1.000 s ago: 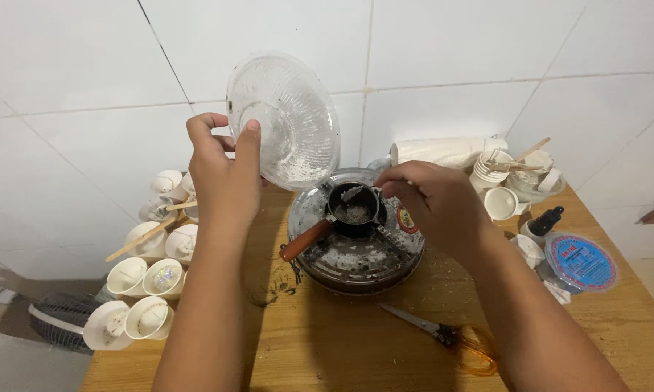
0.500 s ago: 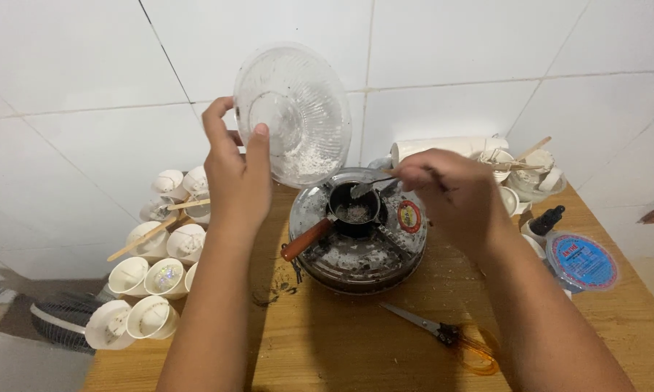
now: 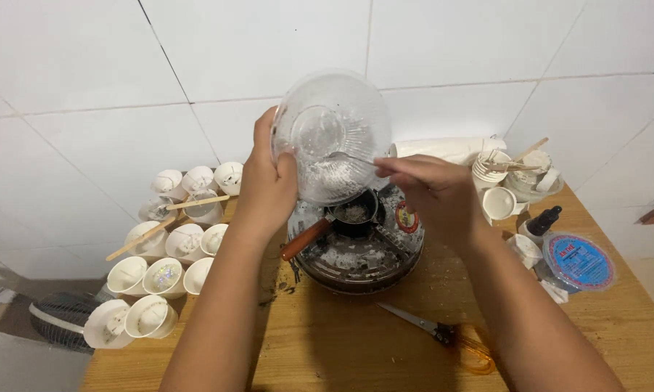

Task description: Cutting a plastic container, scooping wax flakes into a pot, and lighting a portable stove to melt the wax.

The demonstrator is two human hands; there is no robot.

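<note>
My left hand [image 3: 267, 185] grips a clear ribbed glass bowl [image 3: 332, 134], tilted on its side above a small black pot [image 3: 354, 212] with a reddish-brown handle. White flakes cling inside the bowl. My right hand [image 3: 432, 190] holds a metal spoon [image 3: 345, 157] whose tip reaches into the bowl. The pot holds whitish flakes and sits on a round dark electric hotplate [image 3: 359, 258] on the wooden table [image 3: 341, 341].
Several white paper cups [image 3: 153, 279] with wicks and wooden sticks lie at the left. Scissors [image 3: 436, 332] lie in front of the hotplate. At the right are stacked cups [image 3: 490, 170], a dropper bottle [image 3: 543, 221] and a round blue-lidded tub [image 3: 579, 260]. White tiled wall behind.
The bowl has moved right and down, over the pot. My right hand lifted the spoon from the pot up into the bowl.
</note>
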